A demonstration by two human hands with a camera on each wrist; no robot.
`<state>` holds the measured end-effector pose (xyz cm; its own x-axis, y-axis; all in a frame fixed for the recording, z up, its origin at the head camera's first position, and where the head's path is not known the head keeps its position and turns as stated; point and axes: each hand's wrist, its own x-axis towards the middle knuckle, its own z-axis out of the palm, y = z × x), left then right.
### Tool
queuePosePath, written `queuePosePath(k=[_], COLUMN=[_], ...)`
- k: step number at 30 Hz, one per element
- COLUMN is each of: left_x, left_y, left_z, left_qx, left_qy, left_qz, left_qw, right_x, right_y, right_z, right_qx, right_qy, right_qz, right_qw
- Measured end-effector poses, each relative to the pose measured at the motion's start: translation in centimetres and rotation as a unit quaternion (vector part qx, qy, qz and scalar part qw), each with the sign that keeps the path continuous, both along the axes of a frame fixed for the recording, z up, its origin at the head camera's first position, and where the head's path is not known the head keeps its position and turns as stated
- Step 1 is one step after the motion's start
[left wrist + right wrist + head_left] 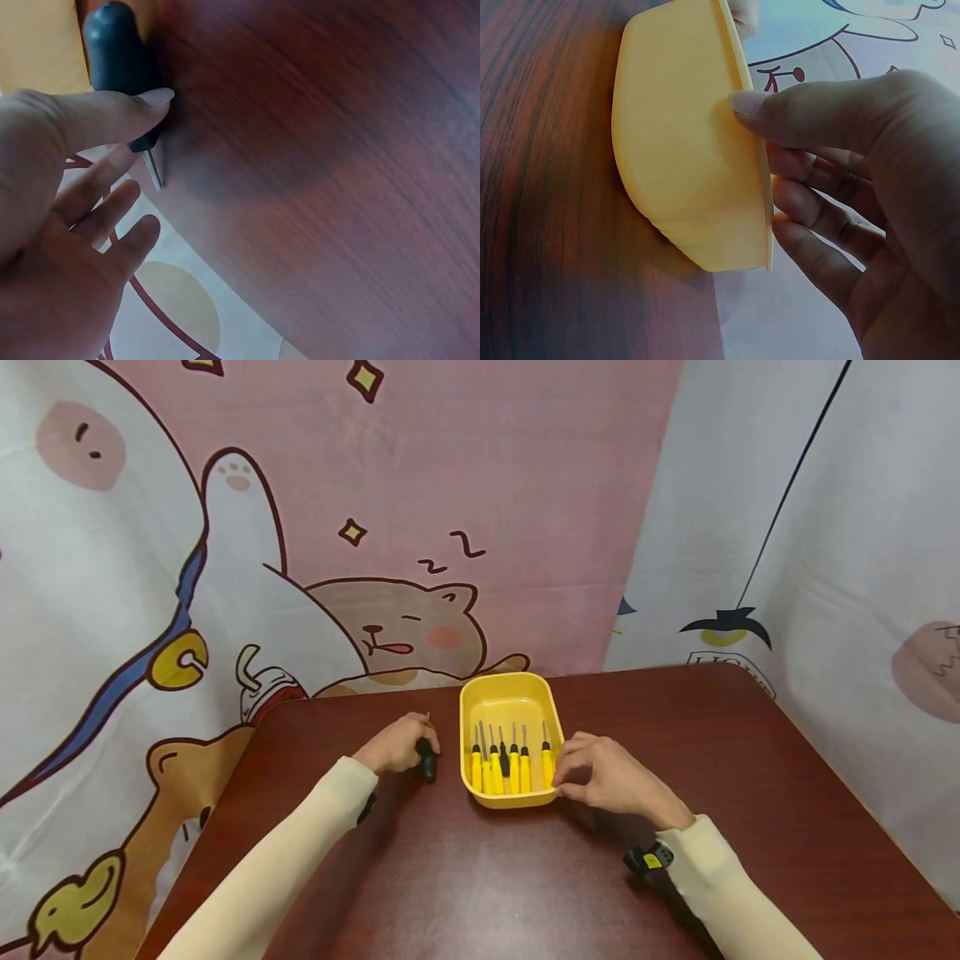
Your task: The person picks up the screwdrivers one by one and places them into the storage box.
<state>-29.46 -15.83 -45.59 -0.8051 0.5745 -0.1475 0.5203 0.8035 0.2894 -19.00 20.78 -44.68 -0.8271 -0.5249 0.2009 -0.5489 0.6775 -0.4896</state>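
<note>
My left hand (400, 745) pinches a short black-handled screwdriver (120, 52) between thumb and fingers, just left of a yellow tray (510, 802). In the left wrist view its thin metal shaft points away from the thumb, close over the table. My right hand (611, 777) pinches the tray's rim at the near right corner, thumb on the outer wall as the right wrist view shows. Inside the tray several yellow-handled screwdrivers (497, 772) lie side by side with tips toward the far end. Among them is one screwdriver with a black handle (504, 760).
Everything rests on a dark reddish-brown wooden table (480, 885). A printed curtain (525, 527) with cartoon animals hangs behind the table's far edge and down both sides. The tray stands near that far edge.
</note>
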Motion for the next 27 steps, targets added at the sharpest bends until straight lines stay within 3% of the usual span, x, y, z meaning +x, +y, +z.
queuePosePath(k=[14,22,27], left_x=[0.28,0.14,0.15], left_y=[0.37,0.14,-0.09], left_z=[0.09,-0.15,-0.06], left_qx=[-0.043,-0.04,-0.039], left_qy=[0.045,0.047,0.032], left_qz=[-0.042,-0.041,-0.017], left_qw=[0.9972,0.9973,0.9986], right_x=[0.04,0.08,0.06], right_y=[0.01,-0.01,-0.01], right_z=[0.0,0.12,0.07], right_qx=[-0.004,-0.005,-0.008], right_qy=[-0.001,-0.005,-0.01], right_qz=[0.003,0.001,0.001], right_qw=[1.0,1.0,1.0])
